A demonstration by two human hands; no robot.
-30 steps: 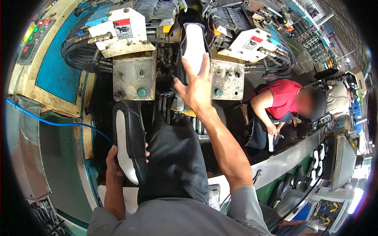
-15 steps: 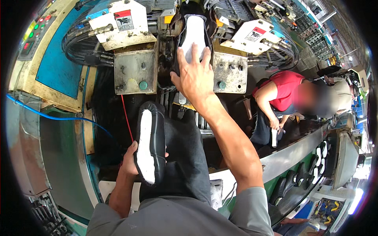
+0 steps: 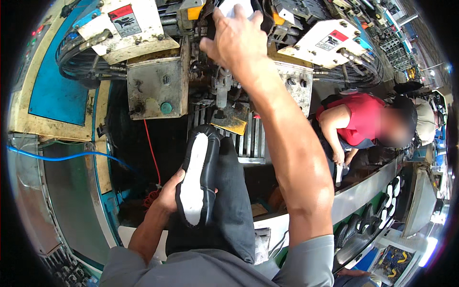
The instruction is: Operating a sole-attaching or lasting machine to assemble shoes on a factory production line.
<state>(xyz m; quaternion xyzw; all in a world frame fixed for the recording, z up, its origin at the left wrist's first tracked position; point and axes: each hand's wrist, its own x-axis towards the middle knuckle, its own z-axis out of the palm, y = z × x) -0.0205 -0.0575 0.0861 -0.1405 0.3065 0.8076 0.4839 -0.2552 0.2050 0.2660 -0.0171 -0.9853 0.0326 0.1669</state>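
Observation:
My left hand [image 3: 170, 192] is wrapped round a black shoe upper [image 3: 209, 184] with a white sole side facing up, held over my left thigh. At the top of the view my right hand [image 3: 239, 40] reaches into the machine [image 3: 222, 91], its fingers spread. Just past those fingertips is a second shoe upper [image 3: 237, 8], its white underside partly cut off by the view's edge and partly covered by the hand. Whether the fingertips press on it or hover over it I cannot tell.
Metal control boxes [image 3: 155, 91] with green buttons flank the machine's middle, under white guard plates [image 3: 125, 26] and black hoses [image 3: 71, 60]. A blue air line [image 3: 67, 142] crosses at left. To the right, a co-worker in red [image 3: 356, 117] sits by a conveyor [image 3: 356, 239] carrying several shoes.
My right hand and the shoe upper in the machine now appear higher in view. The shoe upper in my left hand sits slightly further right. The whole scene has shifted with my head.

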